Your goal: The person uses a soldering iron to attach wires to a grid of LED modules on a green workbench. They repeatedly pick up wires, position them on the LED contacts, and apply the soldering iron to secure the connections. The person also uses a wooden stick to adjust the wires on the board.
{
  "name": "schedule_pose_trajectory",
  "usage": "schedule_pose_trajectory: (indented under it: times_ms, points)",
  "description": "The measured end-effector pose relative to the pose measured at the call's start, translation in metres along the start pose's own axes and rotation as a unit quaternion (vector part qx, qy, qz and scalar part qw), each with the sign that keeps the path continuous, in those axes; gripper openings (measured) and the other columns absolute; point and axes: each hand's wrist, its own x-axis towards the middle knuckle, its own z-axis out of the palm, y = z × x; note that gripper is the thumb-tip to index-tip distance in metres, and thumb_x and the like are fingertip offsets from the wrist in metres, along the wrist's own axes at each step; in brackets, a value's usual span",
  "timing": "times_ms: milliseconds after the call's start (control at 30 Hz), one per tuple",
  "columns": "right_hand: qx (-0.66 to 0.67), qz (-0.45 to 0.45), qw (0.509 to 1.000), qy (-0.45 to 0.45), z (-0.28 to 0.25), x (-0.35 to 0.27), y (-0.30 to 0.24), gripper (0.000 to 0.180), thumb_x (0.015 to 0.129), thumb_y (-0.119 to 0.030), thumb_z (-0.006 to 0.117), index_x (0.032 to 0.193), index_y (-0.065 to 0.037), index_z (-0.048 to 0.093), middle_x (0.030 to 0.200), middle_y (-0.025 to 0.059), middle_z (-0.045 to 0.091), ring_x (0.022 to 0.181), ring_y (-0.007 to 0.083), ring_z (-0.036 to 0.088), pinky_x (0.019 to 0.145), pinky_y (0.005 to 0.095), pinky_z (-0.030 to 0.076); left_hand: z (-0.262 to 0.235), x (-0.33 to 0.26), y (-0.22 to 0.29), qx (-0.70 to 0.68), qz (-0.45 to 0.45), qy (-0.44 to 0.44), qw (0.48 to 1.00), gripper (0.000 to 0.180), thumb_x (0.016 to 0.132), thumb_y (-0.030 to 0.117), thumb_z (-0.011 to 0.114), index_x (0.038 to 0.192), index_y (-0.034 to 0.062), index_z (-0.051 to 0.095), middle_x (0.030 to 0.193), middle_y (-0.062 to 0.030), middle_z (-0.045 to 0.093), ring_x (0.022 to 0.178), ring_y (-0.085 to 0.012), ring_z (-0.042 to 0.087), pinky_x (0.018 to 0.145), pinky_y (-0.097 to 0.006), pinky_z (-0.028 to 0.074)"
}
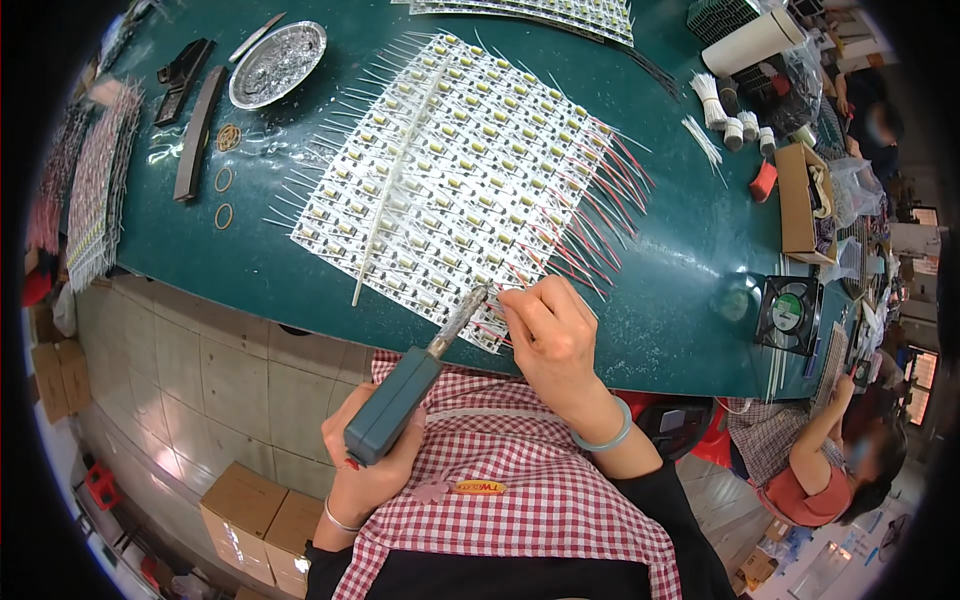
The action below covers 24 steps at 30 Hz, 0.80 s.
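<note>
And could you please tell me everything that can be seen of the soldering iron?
The soldering iron has a blocky, dark green handle, plastic by its look, with a small red detail at the rear end. A silvery, metallic-looking shaft with a mottled surface leads to the tip. The left hand grips the handle; the iron slants forward and to the right, its tip over the near part of the circuit-board panel, beside the right hand's fingertips. Whether the tip touches is unclear.
</note>
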Motion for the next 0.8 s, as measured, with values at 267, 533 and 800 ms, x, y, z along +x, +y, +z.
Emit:
schedule_pose_trajectory:
  times_ms: [267, 533, 800]
  points:
    - [0.005, 0.005, 1.0, 0.005, 0.0014, -0.0008, 0.0001, 0.023, 0.07, 0.009, 0.075, 0.088, -0.003, 0.067, 0.072, 0.0072, 0.051, 0.062, 0.0223, 0.054, 0.054, 0.0341, 0.043, -0.005, -0.0034, 0.0014, -0.017, -0.009, 0.023, 1.0, 0.019, 0.074, -0.002, 0.074, 0.092, -0.0076, 0.069, 0.084, -0.0145, 0.067, 0.067, -0.02, 0.066, 0.058, -0.029, 0.051]
    - [0.005, 0.004, 1.0, 0.009, 0.002, -0.0009, 0.0005, 0.021, 0.072, 0.009, 0.075, 0.088, -0.003, 0.067, 0.072, 0.0072, 0.05, 0.061, 0.0221, 0.053, 0.053, 0.0344, 0.042, -0.0006, -0.0041, -0.0029, -0.016, 0.008, 0.001, 1.0, 0.019, 0.075, -0.004, 0.073, 0.093, -0.0064, 0.069, 0.087, -0.0135, 0.068, 0.069, -0.018, 0.066, 0.061, -0.028, 0.051]
    - [0.005, 0.003, 1.0, 0.011, 0.0023, -0.0005, 0.0005, 0.019, 0.072, 0.008, 0.076, 0.086, -0.002, 0.068, 0.071, 0.0073, 0.05, 0.061, 0.0222, 0.053, 0.053, 0.0346, 0.042, 0.0044, -0.003, -0.0022, 0.003, 0.005, 0.006, 1.0, 0.017, 0.076, -0.004, 0.073, 0.093, -0.005, 0.068, 0.087, -0.011, 0.068, 0.069, -0.0149, 0.064, 0.061, -0.027, 0.05]
